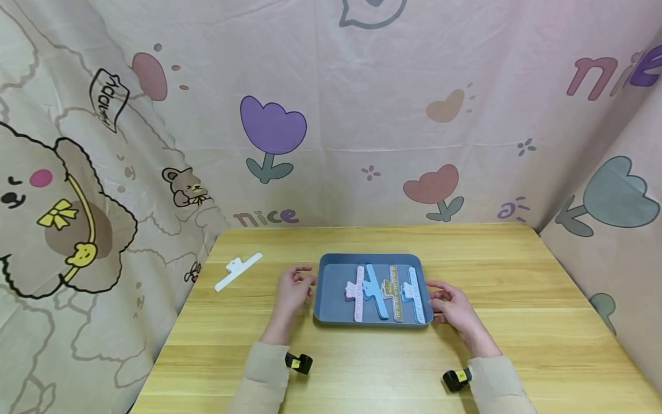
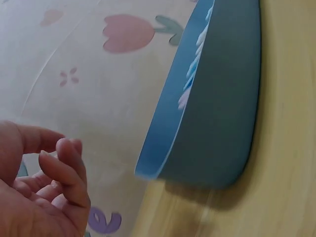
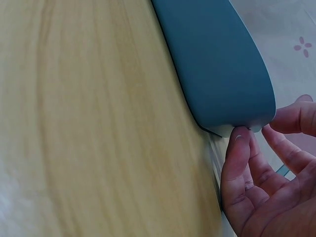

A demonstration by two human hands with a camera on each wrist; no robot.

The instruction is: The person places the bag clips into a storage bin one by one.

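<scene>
On the table, a grey-blue tray (image 1: pixel 332 293) carries several ruler clips in a row. A pink clip (image 1: pixel 359 296) is leftmost, then a tilted blue clip (image 1: pixel 376 293), a gold-and-clear clip (image 1: pixel 396 296) and a pale blue clip (image 1: pixel 416 296) by the right wall. My left hand (image 1: pixel 293 289) is beside the tray's left end, fingers loosely bent; the left wrist view shows a gap between them and the tray wall (image 2: pixel 217 108). With its fingertips, my right hand (image 1: pixel 455 307) touches the tray's right end; the right wrist view shows them at the wall (image 3: pixel 222 74).
A white ruler clip (image 1: pixel 239 271) lies alone at the table's far left, beyond my left hand. The wooden table (image 1: pixel 383 374) ends at a printed cloth curtain (image 1: pixel 341 190) at the back, with more cloth at both sides.
</scene>
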